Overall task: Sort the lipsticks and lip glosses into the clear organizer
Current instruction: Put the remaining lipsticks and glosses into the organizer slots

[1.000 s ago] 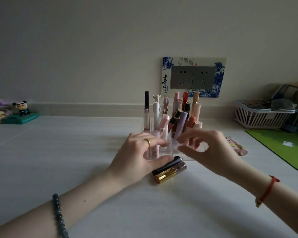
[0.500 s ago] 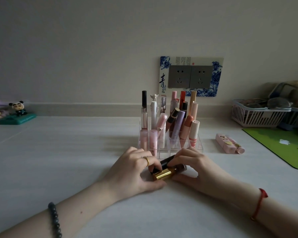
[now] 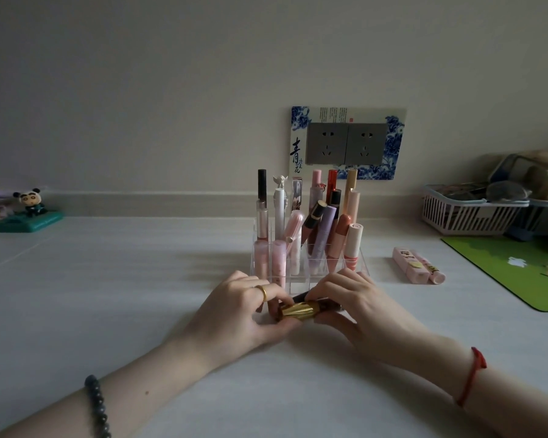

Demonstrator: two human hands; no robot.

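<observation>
A clear organizer (image 3: 361, 263) stands mid-table holding several upright lipsticks and glosses. Just in front of it, a gold-capped lip gloss (image 3: 298, 310) lies across, with a black tube (image 3: 299, 297) right behind it. My left hand (image 3: 241, 308) pinches the gold end between thumb and fingers. My right hand (image 3: 358, 303) curls over the other end of the same gloss. Two pink lipsticks (image 3: 418, 265) lie loose on the table to the right of the organizer.
A green mat (image 3: 519, 270) covers the right side of the white table (image 3: 124, 295). Behind it sits a white basket (image 3: 465, 218) of items. A panda figure on a teal base (image 3: 29, 213) stands far left. Wall sockets (image 3: 347, 143) are behind the organizer.
My right hand came down from the organizer onto the tubes in front. Both hands now grip the gold-capped gloss, lifted slightly off the table.
</observation>
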